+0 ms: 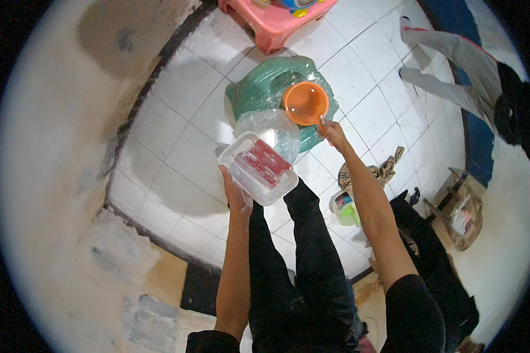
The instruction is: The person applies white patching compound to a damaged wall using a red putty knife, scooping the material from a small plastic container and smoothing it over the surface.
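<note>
My left hand point(238, 199) grips the near left side of a clear rectangular plastic container point(241, 172). A red slab point(266, 162), streaked with white, shows in the container; I cannot make out exactly what it is. With my right hand point(334, 135) I hold an orange water dipper point(305, 103) by its handle, its round mouth facing up. Both are over a green plastic stool point(250, 88). A clear, round, bowl-like plastic piece point(271, 126) sits on the stool, partly hidden by the container.
A pink plastic stool point(268, 25) stands ahead with a blue and yellow object on it. To my right are a checked cloth point(384, 170), a white tub with green point(344, 209) and a brown wooden piece point(462, 212). Another person's legs point(453, 44) extend from the far right.
</note>
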Tool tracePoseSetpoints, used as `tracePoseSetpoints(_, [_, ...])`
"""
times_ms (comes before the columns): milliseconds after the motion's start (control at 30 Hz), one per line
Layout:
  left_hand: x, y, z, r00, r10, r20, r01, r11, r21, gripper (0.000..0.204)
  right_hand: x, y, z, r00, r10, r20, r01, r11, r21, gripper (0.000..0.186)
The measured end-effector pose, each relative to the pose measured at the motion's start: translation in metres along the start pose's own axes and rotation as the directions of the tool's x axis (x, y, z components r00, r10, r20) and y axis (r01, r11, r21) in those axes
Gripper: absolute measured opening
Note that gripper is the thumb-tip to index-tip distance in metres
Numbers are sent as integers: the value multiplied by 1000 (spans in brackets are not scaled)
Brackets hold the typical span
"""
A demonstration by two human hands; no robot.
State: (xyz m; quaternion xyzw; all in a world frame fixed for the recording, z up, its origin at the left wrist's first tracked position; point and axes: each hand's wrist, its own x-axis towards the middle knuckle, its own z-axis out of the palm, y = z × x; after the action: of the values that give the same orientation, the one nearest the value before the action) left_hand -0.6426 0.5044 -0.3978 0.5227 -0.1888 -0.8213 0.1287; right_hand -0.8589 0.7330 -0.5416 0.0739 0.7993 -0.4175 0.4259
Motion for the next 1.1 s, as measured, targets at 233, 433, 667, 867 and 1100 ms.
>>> tracePoseSetpoints(233, [27, -48, 14, 998, 70, 3, -69, 995, -77, 64, -24, -11, 3, 941, -269, -203, 228, 952, -203, 53])
tracePoseSetpoints(433, [38, -46, 49, 999, 36, -30, -41, 987, -153, 66, -106, -66, -30, 910, -322, -260, 291, 945, -151, 37])
tracePoseSetpoints(667, [40, -48, 71, 996, 77, 33, -71, 985, -158, 70, -175, -104, -46, 813, -477, -334, 320, 845, -429, 23])
tracePoseSetpoints(867, [34, -49, 88, 996, 82, 26, -78, 986, -147, 67, -190, -121, -42, 771, -537, -343, 264, 760, -594, 22])
tracePoseSetpoints(1100, [37, -57, 83, 996, 74, 47, -66, 987, -146, 63, -185, -105, -40, 750, -559, -355, 333, 781, -528, 22])
